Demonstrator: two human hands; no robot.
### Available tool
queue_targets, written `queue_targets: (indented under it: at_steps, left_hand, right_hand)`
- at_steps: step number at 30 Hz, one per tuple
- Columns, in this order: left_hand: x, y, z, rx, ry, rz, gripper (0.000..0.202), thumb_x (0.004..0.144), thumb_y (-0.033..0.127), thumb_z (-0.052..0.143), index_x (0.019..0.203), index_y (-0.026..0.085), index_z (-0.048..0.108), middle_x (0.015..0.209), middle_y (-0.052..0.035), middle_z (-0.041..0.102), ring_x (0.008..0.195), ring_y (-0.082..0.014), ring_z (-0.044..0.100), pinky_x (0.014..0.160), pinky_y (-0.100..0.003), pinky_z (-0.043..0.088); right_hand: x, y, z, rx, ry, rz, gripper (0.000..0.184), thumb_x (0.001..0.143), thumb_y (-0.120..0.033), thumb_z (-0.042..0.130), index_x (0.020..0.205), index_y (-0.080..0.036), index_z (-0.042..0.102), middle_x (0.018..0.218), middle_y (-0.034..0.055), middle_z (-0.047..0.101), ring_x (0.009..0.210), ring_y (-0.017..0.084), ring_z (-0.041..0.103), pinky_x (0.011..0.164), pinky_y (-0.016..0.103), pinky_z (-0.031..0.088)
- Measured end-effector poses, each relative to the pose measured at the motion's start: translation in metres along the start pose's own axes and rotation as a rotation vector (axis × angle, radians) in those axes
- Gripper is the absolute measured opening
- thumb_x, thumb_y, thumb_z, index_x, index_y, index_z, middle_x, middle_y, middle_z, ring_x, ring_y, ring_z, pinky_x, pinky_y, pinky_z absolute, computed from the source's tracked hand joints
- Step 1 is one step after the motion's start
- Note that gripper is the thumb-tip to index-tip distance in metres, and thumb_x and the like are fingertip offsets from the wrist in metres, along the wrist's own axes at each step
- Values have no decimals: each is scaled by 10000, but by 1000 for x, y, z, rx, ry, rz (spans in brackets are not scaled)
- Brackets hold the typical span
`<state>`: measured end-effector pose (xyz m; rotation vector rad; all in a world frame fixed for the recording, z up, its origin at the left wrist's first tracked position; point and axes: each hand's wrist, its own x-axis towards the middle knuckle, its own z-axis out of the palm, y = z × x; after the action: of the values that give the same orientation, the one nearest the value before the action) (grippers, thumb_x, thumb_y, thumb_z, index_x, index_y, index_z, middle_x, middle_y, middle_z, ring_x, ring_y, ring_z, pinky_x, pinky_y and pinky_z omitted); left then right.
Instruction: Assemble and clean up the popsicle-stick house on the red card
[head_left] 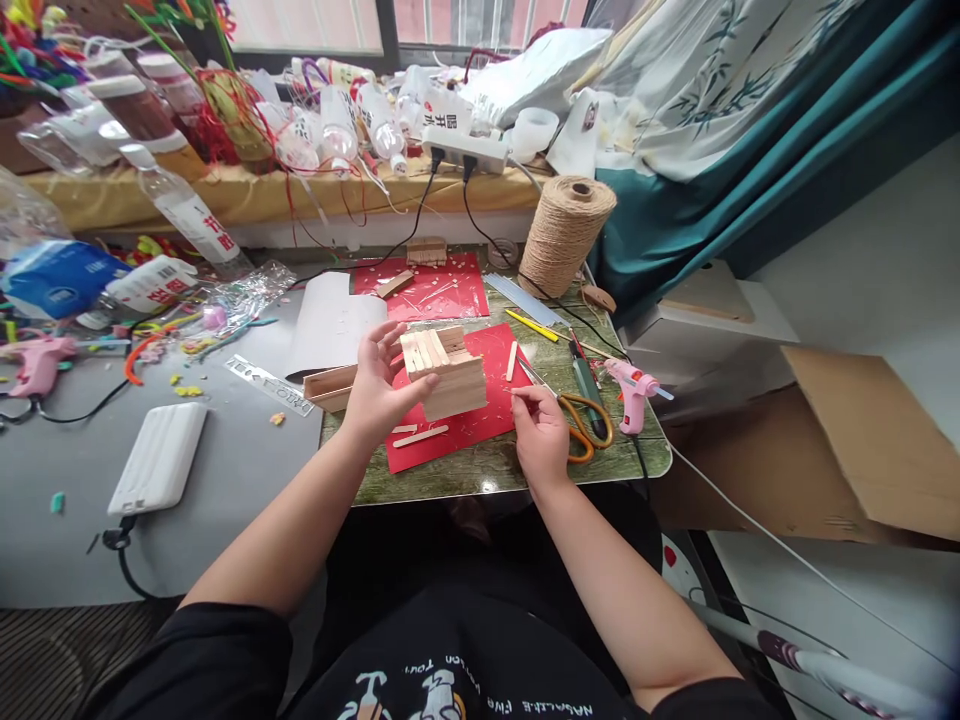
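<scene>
My left hand (377, 388) grips a small box made of craft sticks (454, 388), thumb along its near side and fingers behind its left end. Pale sticks cover part of the box's top. My right hand (541, 437) is closed in a pinch over the edge of the red sheet (484, 425); whatever its fingertips hold is too small to make out. Right beside that hand lie orange-handled scissors (577, 425), blades partly behind the fingers. A loose craft stick (511, 361) rests on the red sheet, and another stick (420, 437) lies below the box.
On the right are a pink glue gun (632, 392), a green-handled tool (589, 390), a yellow pen (532, 325) and a twine spool (568, 235). A wooden tray (328, 387) sits left of the box. A white power bank (159, 458) lies at left. Black cables cross the back.
</scene>
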<state>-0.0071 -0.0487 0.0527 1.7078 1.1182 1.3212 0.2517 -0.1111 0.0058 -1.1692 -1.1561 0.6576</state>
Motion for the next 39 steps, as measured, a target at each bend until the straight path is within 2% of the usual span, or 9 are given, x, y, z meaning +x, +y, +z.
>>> queue_targets:
  at_steps: [5, 12, 15, 18, 20, 25, 28, 33, 39]
  left_hand:
    - [-13, -10, 5, 239, -69, 170, 1036, 770, 429, 937, 1604, 325, 332, 1742, -193, 266, 1621, -387, 374, 1261, -597, 456]
    - [-18, -6, -1, 366, -108, 240, 1087, 790, 653, 897, 1651, 334, 315, 1761, -196, 248, 1664, -431, 280, 1273, -660, 413]
    - [-14, 16, -14, 408, 9, 377, 907, 850, 756, 786, 1586, 336, 461, 1694, -156, 409, 1594, -428, 408, 1276, -689, 401]
    - [1, 40, -29, 396, 243, 422, 345, 986, 529, 739, 1283, 366, 677, 1202, -52, 721, 1226, -303, 691, 1127, -592, 556]
    - [15, 49, -35, 371, 321, 364, 160, 974, 426, 778, 1094, 339, 717, 1022, -19, 723, 1022, -254, 722, 977, -511, 616]
    - [31, 37, -30, 312, 284, 163, 210, 944, 429, 809, 934, 271, 671, 876, -3, 686, 827, -202, 690, 816, -422, 610]
    - [25, 19, -23, 354, 227, 176, 242, 975, 495, 758, 1040, 281, 664, 938, -30, 678, 908, -231, 706, 855, -449, 621]
    - [20, 11, -19, 382, 50, 376, 766, 867, 563, 858, 1491, 287, 508, 1559, -167, 555, 1480, -373, 547, 1217, -620, 491]
    - [24, 14, -29, 319, 31, 399, 832, 874, 470, 875, 1567, 272, 458, 1620, -188, 518, 1517, -387, 524, 1230, -618, 484]
  right_hand:
    - [-1, 2, 0, -2, 5, 22, 153, 1041, -378, 672, 1081, -249, 745, 1072, 61, 713, 961, 213, 682, 885, 386, 579]
    - [-1, 3, -1, 8, 0, 20, 150, 1041, -374, 673, 1084, -253, 750, 1074, 57, 705, 972, 212, 681, 885, 386, 587]
    - [-1, 4, -1, 5, 4, 29, 140, 1042, -365, 673, 1079, -254, 749, 1064, 51, 713, 961, 207, 687, 897, 384, 591]
    - [-1, 5, 0, 12, 1, 64, 147, 1036, -371, 685, 1092, -250, 747, 1047, 48, 725, 943, 202, 692, 890, 379, 597]
    - [-1, 6, 1, 8, -1, 84, 158, 1034, -378, 684, 1096, -245, 745, 1031, 48, 732, 935, 204, 698, 884, 384, 604]
    - [-3, 4, 2, 10, 11, 110, 146, 1025, -372, 695, 1079, -244, 743, 1018, 53, 739, 942, 218, 711, 897, 413, 614]
    - [0, -10, 0, -55, 45, -10, 87, 1036, -308, 679, 1091, -264, 729, 1056, 73, 729, 990, 245, 716, 919, 454, 617]
    - [31, -60, 14, -254, -329, -410, 312, 1011, -125, 636, 1235, -339, 672, 1209, 79, 786, 1195, 308, 707, 1076, 590, 575]
    - [67, -84, 60, -473, -682, -527, 261, 1040, -110, 551, 1241, -244, 649, 1389, 108, 766, 1357, 312, 657, 1155, 568, 564]
